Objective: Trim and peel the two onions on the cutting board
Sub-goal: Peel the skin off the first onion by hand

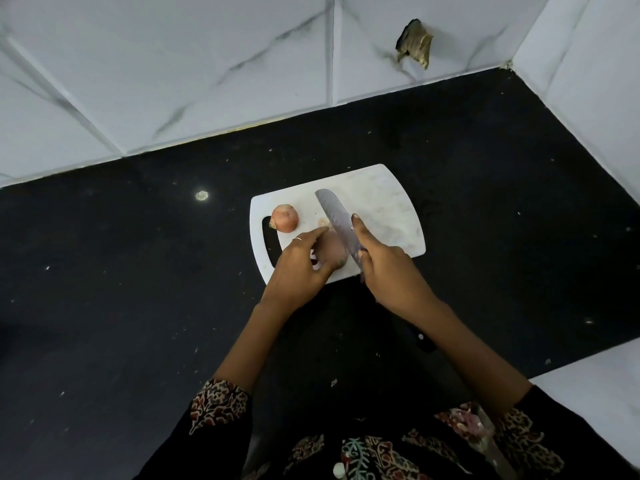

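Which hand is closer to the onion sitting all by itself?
Left. The left hand holds the other onion just beside the lone onion; the right hand, gripping the knife, sits farther off.

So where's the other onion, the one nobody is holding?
In the head view, the loose onion sits on the left end of the white cutting board, beside the handle slot, left of the knife and above the left hand.

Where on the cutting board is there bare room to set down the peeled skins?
The cutting board's far right half beyond the knife is bare. The near left is crowded: both onions, left hand, right hand.
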{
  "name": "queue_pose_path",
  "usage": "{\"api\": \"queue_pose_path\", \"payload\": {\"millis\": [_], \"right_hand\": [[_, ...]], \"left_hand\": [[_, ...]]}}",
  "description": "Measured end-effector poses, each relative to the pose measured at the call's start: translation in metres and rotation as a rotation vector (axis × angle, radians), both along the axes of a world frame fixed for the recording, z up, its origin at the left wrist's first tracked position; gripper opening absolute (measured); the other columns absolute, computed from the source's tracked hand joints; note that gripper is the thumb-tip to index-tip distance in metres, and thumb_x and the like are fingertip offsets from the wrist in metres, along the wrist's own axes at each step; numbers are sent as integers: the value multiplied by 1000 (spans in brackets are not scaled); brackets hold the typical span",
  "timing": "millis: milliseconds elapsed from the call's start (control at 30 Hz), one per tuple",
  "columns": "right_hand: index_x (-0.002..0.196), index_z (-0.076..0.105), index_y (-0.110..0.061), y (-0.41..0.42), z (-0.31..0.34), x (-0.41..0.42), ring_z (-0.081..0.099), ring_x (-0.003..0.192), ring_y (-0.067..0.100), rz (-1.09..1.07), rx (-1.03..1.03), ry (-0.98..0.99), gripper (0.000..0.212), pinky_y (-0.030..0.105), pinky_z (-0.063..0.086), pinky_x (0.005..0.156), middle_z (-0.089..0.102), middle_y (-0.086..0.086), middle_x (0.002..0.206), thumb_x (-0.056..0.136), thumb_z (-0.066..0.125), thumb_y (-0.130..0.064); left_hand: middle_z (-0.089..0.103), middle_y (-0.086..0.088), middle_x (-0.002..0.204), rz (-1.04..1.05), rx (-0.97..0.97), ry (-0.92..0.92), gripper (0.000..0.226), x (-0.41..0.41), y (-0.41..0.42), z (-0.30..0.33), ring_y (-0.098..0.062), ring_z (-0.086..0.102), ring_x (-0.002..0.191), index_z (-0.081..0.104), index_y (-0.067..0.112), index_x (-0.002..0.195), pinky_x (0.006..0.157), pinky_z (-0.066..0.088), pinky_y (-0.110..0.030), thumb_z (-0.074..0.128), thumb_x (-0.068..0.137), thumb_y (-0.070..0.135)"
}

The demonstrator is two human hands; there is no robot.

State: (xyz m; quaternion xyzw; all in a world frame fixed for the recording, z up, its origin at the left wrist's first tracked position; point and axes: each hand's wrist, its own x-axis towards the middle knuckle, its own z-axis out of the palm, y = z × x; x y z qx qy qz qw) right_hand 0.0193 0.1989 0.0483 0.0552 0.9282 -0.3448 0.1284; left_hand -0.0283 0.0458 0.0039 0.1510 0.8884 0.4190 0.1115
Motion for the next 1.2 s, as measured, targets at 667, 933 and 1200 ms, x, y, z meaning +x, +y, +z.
{"api": "queue_pose_path", "payload": {"millis": [667,933,1200], "right_hand": [[152,0,-20,-10,16,-3,48,74,20,100,239,-65,67,33,36,64,41,0,76,98,38,-9],[151,-2,-21,-14,17,2,57,92,31,101,269,-110,72,34,36,67,58,16,108,95,40,-6],[152,-3,-18,-13,23,9,57,93,30,135,367,-94,75,34,35,65,59,17,111,93,41,-3]], "left_hand": [[61,-7,123,58,20,-11,59,2,6,0,-13,57,107,55,12,131,85,40,-8,78,77,20],[63,-5,122,101,41,0,57,3,6,-5,-13,57,106,57,14,128,85,41,-11,78,75,22],[63,-5,123,93,26,9,61,2,9,-6,-17,59,109,56,15,130,92,46,-25,79,75,25]]}}
